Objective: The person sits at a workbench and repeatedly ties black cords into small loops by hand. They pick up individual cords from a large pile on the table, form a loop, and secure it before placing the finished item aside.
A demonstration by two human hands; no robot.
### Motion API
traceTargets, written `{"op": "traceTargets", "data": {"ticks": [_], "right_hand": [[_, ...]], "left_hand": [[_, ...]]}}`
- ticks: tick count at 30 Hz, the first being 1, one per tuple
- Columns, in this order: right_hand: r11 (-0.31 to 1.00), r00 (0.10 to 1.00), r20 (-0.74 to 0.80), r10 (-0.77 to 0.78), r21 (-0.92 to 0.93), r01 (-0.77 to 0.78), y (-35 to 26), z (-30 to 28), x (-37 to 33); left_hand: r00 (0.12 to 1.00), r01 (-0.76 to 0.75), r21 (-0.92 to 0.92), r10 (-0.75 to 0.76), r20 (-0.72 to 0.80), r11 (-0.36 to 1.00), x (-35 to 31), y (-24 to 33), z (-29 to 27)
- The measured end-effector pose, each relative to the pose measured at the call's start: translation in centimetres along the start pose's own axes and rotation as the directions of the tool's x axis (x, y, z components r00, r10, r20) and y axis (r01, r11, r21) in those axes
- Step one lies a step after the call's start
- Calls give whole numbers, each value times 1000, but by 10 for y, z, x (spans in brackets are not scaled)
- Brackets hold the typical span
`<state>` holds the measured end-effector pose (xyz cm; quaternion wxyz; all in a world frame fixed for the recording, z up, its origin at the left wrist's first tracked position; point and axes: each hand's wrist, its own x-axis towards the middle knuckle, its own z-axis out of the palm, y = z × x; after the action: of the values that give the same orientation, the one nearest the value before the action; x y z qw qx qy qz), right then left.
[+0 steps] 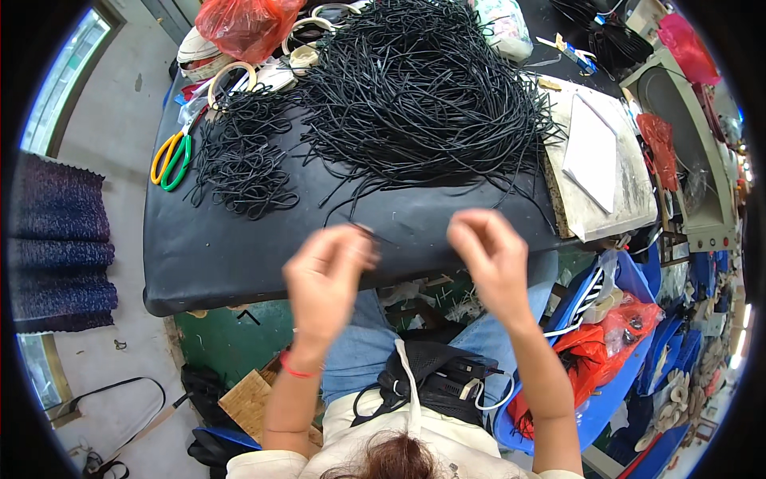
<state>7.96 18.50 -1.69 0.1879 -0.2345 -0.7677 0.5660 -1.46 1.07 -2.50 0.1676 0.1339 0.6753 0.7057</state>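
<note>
Both my hands are raised over the near edge of the black-covered table, apart from each other. My left hand (pixel 325 267) is closed in a pinch, with a short bit of black cord (pixel 381 237) showing at its blurred fingertips. My right hand (pixel 491 254) has thumb and fingers pressed together; anything between them is too small or blurred to see. Beyond them spreads a big heap of loose black cords (pixel 423 104). Left of it lies a smaller pile of looped black cords (pixel 247 160).
Scissors (pixel 171 160) with yellow and green handles lie left of the small pile. Tape rolls (pixel 231 84) and a red plastic bag (pixel 249 28) sit behind. A board with white sheets (pixel 590 156) is at the right. A blue bin (pixel 586 407) stands by my right arm.
</note>
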Motion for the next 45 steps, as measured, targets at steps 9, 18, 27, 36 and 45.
{"op": "traceTargets", "data": {"ticks": [9, 18, 27, 36, 45], "right_hand": [[530, 783, 8, -622, -732, 428, 13, -2, 54], [570, 776, 129, -618, -605, 555, -9, -7, -6], [618, 793, 193, -578, -530, 580, -24, -15, -11], [779, 865, -36, -500, -456, 431, -28, 7, -11], [798, 863, 80, -499, -347, 493, -16, 21, -21]], "left_hand": [[762, -407, 798, 646, 29, 444, 34, 18, -15], [864, -254, 386, 29, 503, 887, 15, 19, 24], [830, 221, 42, -210, 517, 974, -1, 17, 12], [872, 451, -378, -309, 379, 809, -10, 10, 31], [915, 393, -444, -299, 269, 805, -12, 0, 34]]}}
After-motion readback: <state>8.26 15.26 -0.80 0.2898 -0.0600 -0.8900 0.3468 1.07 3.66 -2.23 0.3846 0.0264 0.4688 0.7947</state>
